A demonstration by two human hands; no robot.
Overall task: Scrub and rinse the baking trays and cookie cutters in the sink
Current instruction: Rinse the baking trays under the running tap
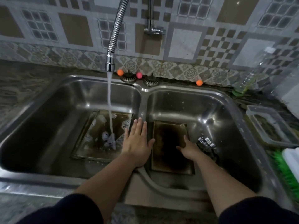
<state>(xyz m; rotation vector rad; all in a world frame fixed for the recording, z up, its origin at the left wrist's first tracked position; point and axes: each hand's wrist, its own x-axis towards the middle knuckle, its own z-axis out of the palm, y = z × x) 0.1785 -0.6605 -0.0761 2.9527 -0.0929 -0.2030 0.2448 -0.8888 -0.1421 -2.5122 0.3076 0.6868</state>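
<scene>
Left hand flat — divider edge

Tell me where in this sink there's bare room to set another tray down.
Left basin: bare steel left of the soapy tray. Right basin: crowded, dark tray, metal cutters and right hand. The left hand covers the divider.

Dim, cool indoor light over a steel sink, wide-angle view.
Bright glints along the basin walls and on the faucet hose; deep shadow pooling in both basins, darkest on the right tray. Strong barrel bending toward the edges, curving tile lines. Soft overall, smeared at the corners, sleeves at bottom blurred.
</scene>
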